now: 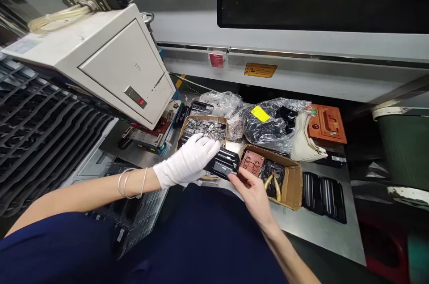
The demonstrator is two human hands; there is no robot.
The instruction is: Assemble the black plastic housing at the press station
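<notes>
Landmark: the open cardboard box (pixel 291 185) on the steel worktable (pixel 321 230).

Grey machine housing (pixel 301 65) runs along the back, well behind the box. White control cabinet (pixel 110 65) hangs tilted, far to the box's left. Clear plastic bags (pixel 271 125) of dark parts lie just behind the box; an orange moulded block (pixel 326 124) sits behind and right of it. Ribbed black trays (pixel 323 194) lie flat just right of the box. A smaller carton of small metal pieces (pixel 206 127) stands left of it.

Black ribbed part (pixel 223 162) is held in the air just left of the box, above the lap. Left hand (pixel 187 161), in a white glove, is clamped over its left end, fingers wrapped on top. Right hand (pixel 253 192), bare, pinches the near right corner between thumb and forefinger.

Risks, as judged: the right-hand pinch is slight, so the part could twist or slip if the gloved grip loosens on smooth plastic. It hangs off the table edge; a drop would likely go to the lap or floor. A swing right could knock the box's near wall.
</notes>
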